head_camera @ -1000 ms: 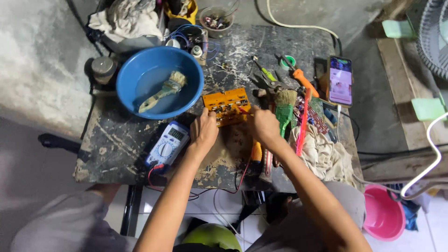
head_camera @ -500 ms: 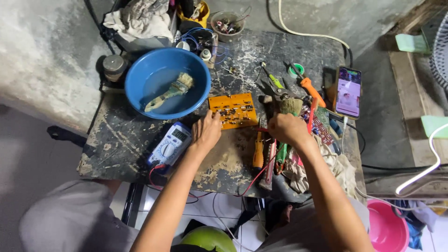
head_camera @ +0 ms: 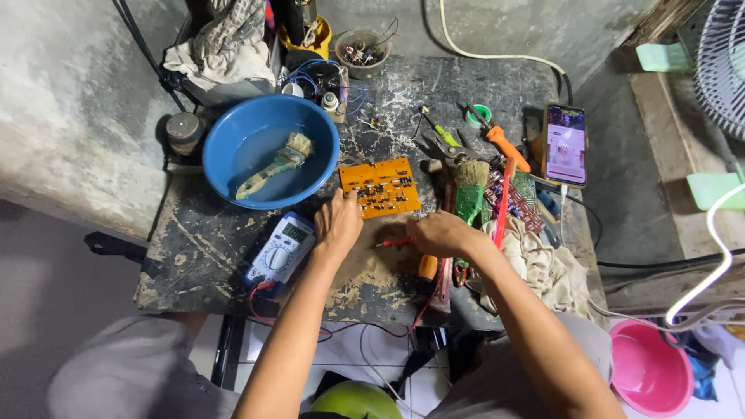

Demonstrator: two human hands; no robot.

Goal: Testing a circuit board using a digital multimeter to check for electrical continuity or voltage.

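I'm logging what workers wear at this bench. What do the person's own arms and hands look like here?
Both forearms are bare to the elbow, with no sleeves in view. The left hand and right hand are ungloved. No watch, ring or wristband shows on either, though small items would be hard to make out from this head view.

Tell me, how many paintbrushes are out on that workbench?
2. One paintbrush lies inside the blue basin; a green-handled paintbrush lies among the tools just beyond the right hand. More could be hidden under the tool pile.
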